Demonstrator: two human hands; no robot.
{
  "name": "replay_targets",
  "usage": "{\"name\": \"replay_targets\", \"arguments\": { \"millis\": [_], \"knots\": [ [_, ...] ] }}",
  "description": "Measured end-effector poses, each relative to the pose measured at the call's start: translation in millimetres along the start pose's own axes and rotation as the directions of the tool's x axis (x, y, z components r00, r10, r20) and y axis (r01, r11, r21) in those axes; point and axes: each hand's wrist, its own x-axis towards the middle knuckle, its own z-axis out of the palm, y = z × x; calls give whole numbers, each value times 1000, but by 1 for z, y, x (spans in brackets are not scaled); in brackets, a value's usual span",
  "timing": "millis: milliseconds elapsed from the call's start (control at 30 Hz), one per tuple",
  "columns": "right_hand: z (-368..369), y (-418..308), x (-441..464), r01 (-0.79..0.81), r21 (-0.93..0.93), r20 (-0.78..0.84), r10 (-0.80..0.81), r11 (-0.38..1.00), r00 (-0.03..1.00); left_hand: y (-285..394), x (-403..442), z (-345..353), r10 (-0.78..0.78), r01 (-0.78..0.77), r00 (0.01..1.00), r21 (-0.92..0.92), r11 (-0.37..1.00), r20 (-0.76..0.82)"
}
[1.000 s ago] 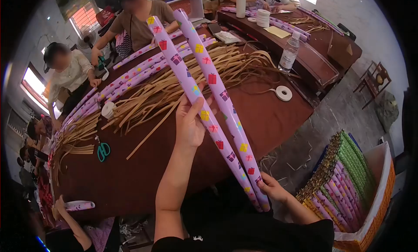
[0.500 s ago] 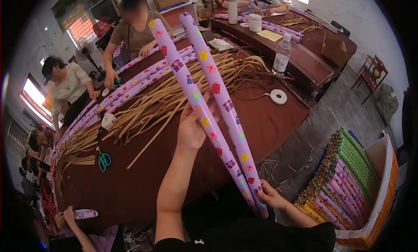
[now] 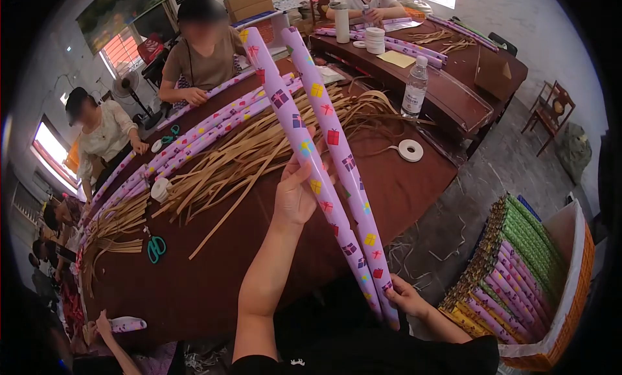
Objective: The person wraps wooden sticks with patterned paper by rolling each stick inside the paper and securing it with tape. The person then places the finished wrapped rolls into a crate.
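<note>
Your left grip (image 3: 296, 195) is clamped on the purple rolls (image 3: 348, 162), right grip (image 3: 406, 298) pinching near their bottoms, probably both.

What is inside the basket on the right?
The basket holds tightly packed patterned rolls: green ones, purple ones and yellow ones. The rolls cover its bottom, so anything underneath cannot be seen.

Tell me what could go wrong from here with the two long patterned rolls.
The long patterned rolls spread apart at the top, beyond the left hand, so one might slip if either the left or right hand loosens. Lowered onto the table, they could snag the loose brown strips. A wide swing might knock over the upright bottle.
</note>
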Motion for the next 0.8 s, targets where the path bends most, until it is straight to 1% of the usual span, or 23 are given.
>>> {"name": "replay_targets", "arguments": {
  "millis": [33,67,133,167,233,267,333,367,400,467,533,567,667,733,767,800],
  "knots": [
    [-2,1,0,-22,-1,-1,22,1000,1000,-2,3,-1,8,-7,1000,37,999,-30],
    [-2,0,-1,-20,0,-4,20,1000,1000,-5,4,-3,5,-4,1000,37,999,-28],
    [-1,-2,-3,-37,-9,-29,37,999,999,-8,7,-3,35,-25,997,152,988,-63],
    [-1,-2,-4,-32,-8,-34,32,999,999,-10,7,-2,31,-22,998,152,988,-58],
    [0,-4,-5,-27,-2,-24,27,1000,999,-10,9,15,42,-48,998,130,990,48],
    [0,-4,-5,-21,1,-32,21,1000,999,-10,10,18,35,-42,998,129,991,55],
    [-1,-7,-5,-31,-59,-37,28,998,999,-10,12,24,27,-36,997,131,991,71],
    [-1,-6,-6,-26,-57,-45,23,998,999,-11,12,29,35,-38,999,92,995,41],
    [-1,-4,-6,-19,-34,-34,18,999,999,-12,13,30,30,-35,998,89,995,48],
    [-4,-1,-5,-9,-14,-27,8,1000,1000,-13,14,30,40,-42,999,159,986,17],
    [-7,4,-4,-60,80,-21,62,995,998,-16,16,32,35,-35,999,158,987,4],
    [-6,3,-5,-57,81,-27,60,995,998,-17,17,33,32,-29,999,161,987,-16],
    [-5,-1,-6,-66,102,-44,71,993,997,-20,20,34,22,-22,1000,147,989,-1],
    [-7,2,-6,-19,43,-35,21,999,999,-21,22,33,10,-12,1000,144,989,17],
    [-6,5,-6,-17,50,-43,19,999,999,-21,23,33,2,-7,999,143,990,33],
    [-4,9,-4,52,109,-42,-48,993,998,-22,24,31,-10,4,999,142,990,36]
  ]
}}
